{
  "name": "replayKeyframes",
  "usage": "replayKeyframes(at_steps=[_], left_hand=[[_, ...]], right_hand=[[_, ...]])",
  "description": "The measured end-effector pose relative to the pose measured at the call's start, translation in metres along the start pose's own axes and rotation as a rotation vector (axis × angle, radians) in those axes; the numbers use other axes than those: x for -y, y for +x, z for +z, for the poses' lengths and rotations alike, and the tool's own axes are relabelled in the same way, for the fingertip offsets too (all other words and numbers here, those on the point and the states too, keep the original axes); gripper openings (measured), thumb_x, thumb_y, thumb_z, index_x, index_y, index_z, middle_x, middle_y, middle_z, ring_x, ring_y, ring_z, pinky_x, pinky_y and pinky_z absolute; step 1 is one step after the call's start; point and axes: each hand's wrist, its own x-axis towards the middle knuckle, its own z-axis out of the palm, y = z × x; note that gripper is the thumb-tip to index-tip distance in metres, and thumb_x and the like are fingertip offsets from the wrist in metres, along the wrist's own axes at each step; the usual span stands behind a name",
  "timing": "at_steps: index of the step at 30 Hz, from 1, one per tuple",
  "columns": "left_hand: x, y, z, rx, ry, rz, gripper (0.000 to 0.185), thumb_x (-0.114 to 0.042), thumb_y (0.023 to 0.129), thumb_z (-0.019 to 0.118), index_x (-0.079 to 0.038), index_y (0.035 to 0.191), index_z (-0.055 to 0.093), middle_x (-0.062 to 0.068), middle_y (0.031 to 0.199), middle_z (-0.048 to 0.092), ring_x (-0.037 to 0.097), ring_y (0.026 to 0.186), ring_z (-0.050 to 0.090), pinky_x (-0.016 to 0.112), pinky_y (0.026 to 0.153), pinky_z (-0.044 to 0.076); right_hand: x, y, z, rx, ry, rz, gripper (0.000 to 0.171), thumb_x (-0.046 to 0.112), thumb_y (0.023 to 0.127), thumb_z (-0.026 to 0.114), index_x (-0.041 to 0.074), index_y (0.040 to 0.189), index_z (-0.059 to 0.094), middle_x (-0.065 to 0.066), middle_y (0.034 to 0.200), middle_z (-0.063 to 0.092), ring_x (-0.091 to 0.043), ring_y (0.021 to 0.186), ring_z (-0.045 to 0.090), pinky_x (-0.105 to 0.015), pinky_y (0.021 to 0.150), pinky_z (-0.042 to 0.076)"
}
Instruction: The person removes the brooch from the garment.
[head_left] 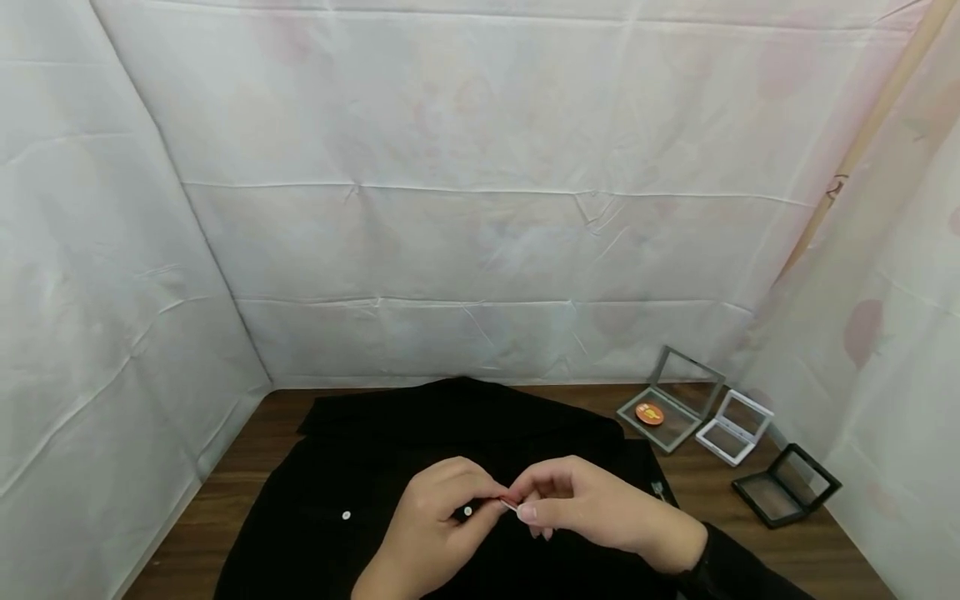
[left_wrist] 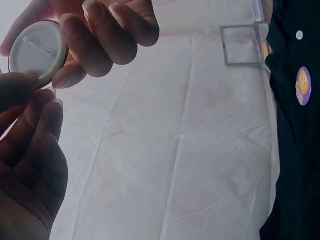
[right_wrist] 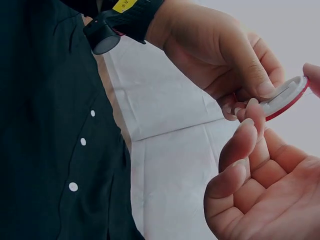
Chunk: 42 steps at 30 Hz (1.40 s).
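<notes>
Place: makeshift tabletop recording booth | Evidence: creased white sheeting [head_left: 480,208] is enclosing three sides | wooden table [head_left: 750,508] is carrying a black shirt [head_left: 450,425] | small display frames [head_left: 731,425] are lying open at the right

Head view: bright, even, diffuse light on the white backdrop [head_left: 480,208]; wide-angle bending at the edges; soft, slightly blurred detail; the black shirt [head_left: 450,433] shows almost no texture. Left wrist view: strongly backlit, the fingers [left_wrist: 105,35] dark against a glowing sheet. Right wrist view: well lit, with near fingers [right_wrist: 240,150] softly out of focus.
</notes>
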Motion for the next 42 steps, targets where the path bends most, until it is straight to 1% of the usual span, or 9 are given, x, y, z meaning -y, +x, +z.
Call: replayKeyframes(at_steps=[7, 13, 17, 20, 24, 31, 35, 40, 42], left_hand=[[0.0, -0.001, 0.005, 0.034, -0.012, -0.062, 0.02, 0.0, 0.09, 0.078, -0.018, 0.098, 0.075, -0.011, 0.093, 0.07, 0.0, 0.083, 0.064, 0.02, 0.072, 0.055], [0.006, -0.004, 0.001, 0.128, 0.086, -0.158, 0.013, -0.011, 0.093, 0.077, -0.021, 0.1, 0.075, -0.016, 0.098, 0.069, -0.001, 0.088, 0.064, 0.018, 0.078, 0.054], [0.016, -0.013, -0.007, 0.255, 0.199, -0.269, 0.009, -0.018, 0.093, 0.078, -0.022, 0.101, 0.074, -0.017, 0.1, 0.069, 0.001, 0.091, 0.066, 0.023, 0.081, 0.056], [0.026, -0.021, -0.013, 0.401, 0.311, -0.331, 0.013, -0.022, 0.094, 0.078, -0.02, 0.107, 0.074, -0.014, 0.106, 0.07, 0.004, 0.097, 0.067, 0.029, 0.084, 0.058], [0.04, -0.028, -0.017, 0.588, 0.431, -0.363, 0.029, -0.031, 0.097, 0.074, -0.016, 0.122, 0.07, -0.009, 0.12, 0.068, 0.008, 0.109, 0.066, 0.033, 0.092, 0.057], [0.068, -0.038, -0.014, 0.79, 0.496, -0.427, 0.053, -0.039, 0.097, 0.073, -0.012, 0.141, 0.061, 0.003, 0.14, 0.061, 0.02, 0.125, 0.06, 0.041, 0.103, 0.052], [0.085, -0.049, -0.01, 0.873, 0.526, -0.487, 0.067, -0.051, 0.093, 0.074, -0.013, 0.146, 0.058, 0.011, 0.15, 0.054, 0.029, 0.135, 0.053, 0.048, 0.111, 0.044], [0.103, -0.059, -0.008, 0.914, 0.601, -0.493, 0.077, -0.061, 0.088, 0.074, -0.013, 0.146, 0.059, 0.014, 0.151, 0.053, 0.033, 0.136, 0.052, 0.051, 0.114, 0.041], [0.108, -0.061, -0.007, 0.92, 0.623, -0.495, 0.079, -0.063, 0.086, 0.074, -0.013, 0.145, 0.059, 0.015, 0.15, 0.053, 0.033, 0.136, 0.052, 0.051, 0.113, 0.041]], right_hand=[[-0.001, -0.004, 0.0, -0.034, -0.065, 0.016, 0.028, 0.013, 0.106, 0.054, -0.008, 0.118, 0.067, -0.006, 0.088, 0.065, -0.012, 0.079, 0.062, -0.026, 0.07, 0.056], [-0.001, -0.007, -0.001, -0.102, -0.213, 0.079, 0.023, 0.017, 0.106, 0.056, 0.002, 0.114, 0.071, -0.001, 0.09, 0.067, -0.013, 0.08, 0.065, -0.03, 0.071, 0.058], [-0.008, -0.01, -0.003, -0.14, -0.297, 0.116, 0.022, 0.021, 0.107, 0.057, 0.006, 0.112, 0.072, -0.002, 0.093, 0.069, -0.013, 0.08, 0.065, -0.03, 0.071, 0.058], [-0.017, -0.014, -0.007, -0.161, -0.378, 0.148, 0.02, 0.025, 0.107, 0.059, 0.011, 0.111, 0.073, -0.002, 0.094, 0.068, -0.011, 0.079, 0.063, -0.028, 0.07, 0.057], [-0.033, -0.022, -0.018, -0.197, -0.448, 0.211, 0.019, 0.029, 0.106, 0.059, 0.016, 0.109, 0.073, 0.001, 0.092, 0.066, -0.015, 0.078, 0.064, -0.029, 0.068, 0.056], [-0.052, -0.036, -0.044, -0.329, -0.583, 0.346, 0.025, 0.038, 0.104, 0.062, 0.015, 0.104, 0.071, 0.003, 0.086, 0.065, -0.013, 0.073, 0.06, -0.029, 0.061, 0.05], [-0.062, -0.043, -0.06, -0.437, -0.757, 0.426, 0.026, 0.043, 0.102, 0.064, 0.017, 0.102, 0.069, 0.005, 0.081, 0.062, -0.012, 0.067, 0.056, -0.03, 0.057, 0.045], [-0.074, -0.054, -0.077, -0.546, -1.153, 0.522, 0.027, 0.046, 0.094, 0.073, 0.019, 0.096, 0.066, 0.009, 0.071, 0.053, -0.01, 0.057, 0.047, -0.031, 0.052, 0.039], [-0.077, -0.06, -0.085, -0.572, -1.253, 0.544, 0.029, 0.045, 0.093, 0.074, 0.017, 0.094, 0.064, 0.008, 0.07, 0.05, -0.011, 0.057, 0.045, -0.033, 0.052, 0.037]])
